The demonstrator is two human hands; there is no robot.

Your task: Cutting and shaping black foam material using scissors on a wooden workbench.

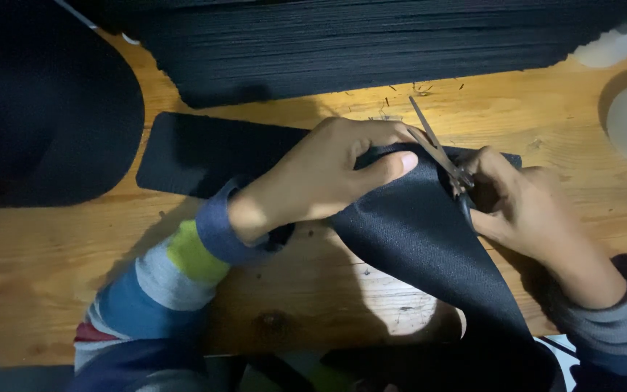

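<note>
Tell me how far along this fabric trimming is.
Done: a flat dark fabric piece lies on the wooden table, thread scraps nearby. In hand: the left hand pinches a dark fabric panel while the right hand works scissors at its top edge. Left: a tall stack of dark fabric behind.

Dark navy woven fabric piece (415, 225): lifted off wooden table, upper edge pinched, draping downward. Small metal scissors (440, 156): blades open at that edge.
</note>
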